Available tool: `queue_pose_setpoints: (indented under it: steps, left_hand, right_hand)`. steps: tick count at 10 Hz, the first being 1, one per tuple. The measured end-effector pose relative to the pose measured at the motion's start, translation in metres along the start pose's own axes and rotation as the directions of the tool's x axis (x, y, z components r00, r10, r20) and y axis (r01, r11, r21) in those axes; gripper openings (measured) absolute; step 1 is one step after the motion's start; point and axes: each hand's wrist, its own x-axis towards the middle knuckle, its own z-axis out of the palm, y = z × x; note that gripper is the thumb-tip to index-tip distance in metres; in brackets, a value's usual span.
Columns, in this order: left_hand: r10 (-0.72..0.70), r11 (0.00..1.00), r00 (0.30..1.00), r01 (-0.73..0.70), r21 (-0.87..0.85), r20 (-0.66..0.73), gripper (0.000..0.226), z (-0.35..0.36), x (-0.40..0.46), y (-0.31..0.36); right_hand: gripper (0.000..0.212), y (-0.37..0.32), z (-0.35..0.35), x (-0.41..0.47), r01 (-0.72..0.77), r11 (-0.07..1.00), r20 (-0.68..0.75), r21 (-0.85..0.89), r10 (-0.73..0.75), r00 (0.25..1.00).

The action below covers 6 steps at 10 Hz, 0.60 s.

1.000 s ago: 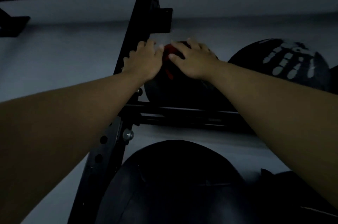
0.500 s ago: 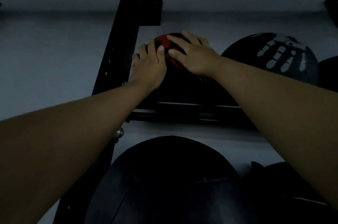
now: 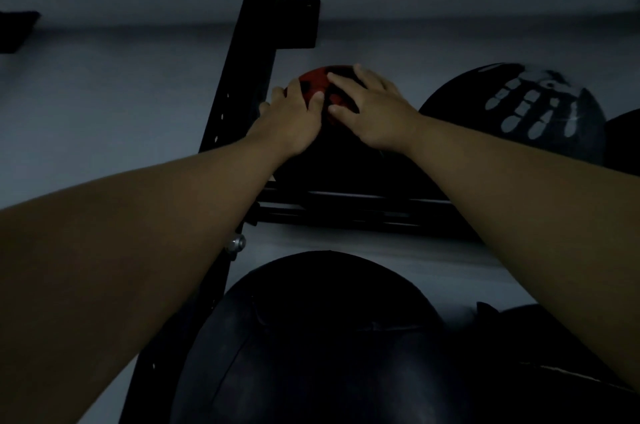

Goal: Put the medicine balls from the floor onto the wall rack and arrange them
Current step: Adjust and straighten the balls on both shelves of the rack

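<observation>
A black medicine ball with a red patch (image 3: 317,82) rests on the upper rail (image 3: 349,202) of the black wall rack, right beside the rack's upright post (image 3: 242,77). My left hand (image 3: 291,122) lies flat on the ball's left top, fingers spread. Pressing on its right top is my right hand (image 3: 372,112), also with fingers spread. Both palms are on the ball. To its right sits a second black ball with a white handprint (image 3: 533,112).
A large black ball (image 3: 318,337) fills the shelf below, with another dark ball (image 3: 540,354) at its right. A further dark ball edge (image 3: 627,136) shows at far right. The grey wall runs behind the rack. A dark bar crosses the top.
Both hands stayed on the red-patched ball and shifted slightly over its top, so more of the red patch shows; the camera view moved a little.
</observation>
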Motion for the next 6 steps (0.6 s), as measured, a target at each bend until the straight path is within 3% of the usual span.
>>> queue_pose_setpoints:
  steps: [2,5,6]
  left_hand:
    - [0.0,0.992,0.997,0.01,0.126,-0.079,0.059,-0.005,-0.025,0.033]
    - [0.063,0.969,0.995,-0.043,0.245,-0.075,0.063,0.018,-0.071,0.067]
    - [0.049,0.958,0.999,-0.047,0.282,0.0,0.07,0.037,-0.086,0.082]
  right_hand:
    - [0.07,0.017,-0.02,-0.041,0.08,0.992,0.06,0.097,-0.086,0.995]
    - [0.037,0.06,-0.025,-0.1,0.169,0.943,-0.025,0.287,-0.169,0.985]
    - [0.028,0.083,-0.028,-0.126,0.126,0.929,-0.05,0.348,-0.115,0.992]
